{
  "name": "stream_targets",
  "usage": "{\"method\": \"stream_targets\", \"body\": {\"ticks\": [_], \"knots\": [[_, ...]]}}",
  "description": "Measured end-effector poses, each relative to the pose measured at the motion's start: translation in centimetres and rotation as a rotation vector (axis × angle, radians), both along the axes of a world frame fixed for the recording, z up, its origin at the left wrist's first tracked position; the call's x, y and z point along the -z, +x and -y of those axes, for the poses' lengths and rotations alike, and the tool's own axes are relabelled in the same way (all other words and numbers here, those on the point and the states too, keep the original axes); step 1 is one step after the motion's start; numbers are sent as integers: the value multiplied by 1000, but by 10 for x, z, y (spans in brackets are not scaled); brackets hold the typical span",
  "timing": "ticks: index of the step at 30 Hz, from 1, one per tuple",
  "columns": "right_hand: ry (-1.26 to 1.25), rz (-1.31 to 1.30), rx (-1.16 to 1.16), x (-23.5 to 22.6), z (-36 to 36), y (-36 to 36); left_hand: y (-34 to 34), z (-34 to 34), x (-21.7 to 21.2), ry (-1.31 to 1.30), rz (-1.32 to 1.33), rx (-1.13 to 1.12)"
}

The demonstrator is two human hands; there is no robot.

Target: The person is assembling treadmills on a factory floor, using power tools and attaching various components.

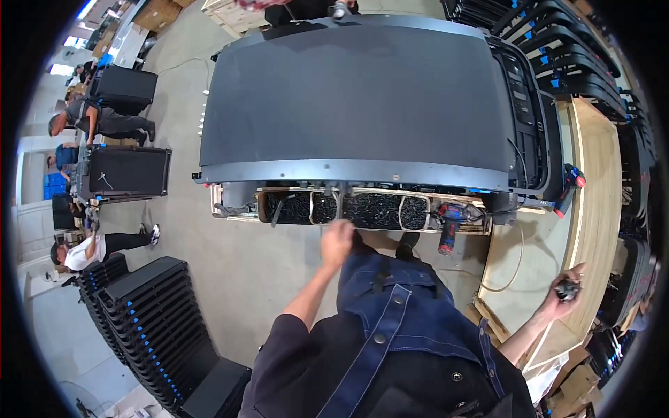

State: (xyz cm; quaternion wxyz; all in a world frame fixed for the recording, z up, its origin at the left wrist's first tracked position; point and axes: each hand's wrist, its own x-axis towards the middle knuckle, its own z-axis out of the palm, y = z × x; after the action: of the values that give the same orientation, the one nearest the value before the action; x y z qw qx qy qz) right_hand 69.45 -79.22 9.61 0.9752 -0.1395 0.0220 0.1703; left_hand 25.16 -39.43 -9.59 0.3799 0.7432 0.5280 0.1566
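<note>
Along the near edge of the treadmill [355,97], head view: wooden rack [240,219] just below, carrying open bins [402,217] set side by side, filled with small black screws [373,206].
Left hand [337,242]: at the near edge of the bins, around the middle of the row; fingers curled in. Blurred; cannot tell whether anything is inside.
Right hand [562,298]: out to the person's right, above the wooden crate [598,167], well apart from the bins; fingers closed around a clump of small dark parts [568,290], exact kind too small to tell.
Treadmill: dark belt facing up, grey rails along far and near edges; right end uncovered, black innards showing.
Power drills: red-and-black drill [449,226] toward the rack's right end; second drill [571,187] near the treadmill's near right corner, beside the crate's left edge.
Far edge: another person's dark clothing [300,11].
Floor, left: stacked black frames [150,313]; co-workers [104,122] beyond.
</note>
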Motion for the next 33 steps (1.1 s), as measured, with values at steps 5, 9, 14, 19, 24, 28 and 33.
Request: {"method": "stream_targets", "body": {"ticks": [5, 9, 14, 19, 24, 28, 33], "knots": [[-429, -232, -118, 40, -38, -116, -115, -119, 85, 15, -201, -170], [-767, -272, -101, 32, -96, -195, -112, -159, 106, 85, -218, 52], [-973, -72, -128, -6, -150, -230, -112, -170, 129, 188, -415, 331], [-1036, 176, -117, -53, -204, -249, -107, -180, 136, 178, -550, 522], [-1074, 322, -102, -62, -232, -260, -116, -175, 124, 180, -517, 519], [-972, 446, -238, -63, -285, -261, -163, -161, 126, -223, -143, 155], [-687, 326, -402, -54, -338, -257, -71, -97, -42, -1151, 823, -65]]}}
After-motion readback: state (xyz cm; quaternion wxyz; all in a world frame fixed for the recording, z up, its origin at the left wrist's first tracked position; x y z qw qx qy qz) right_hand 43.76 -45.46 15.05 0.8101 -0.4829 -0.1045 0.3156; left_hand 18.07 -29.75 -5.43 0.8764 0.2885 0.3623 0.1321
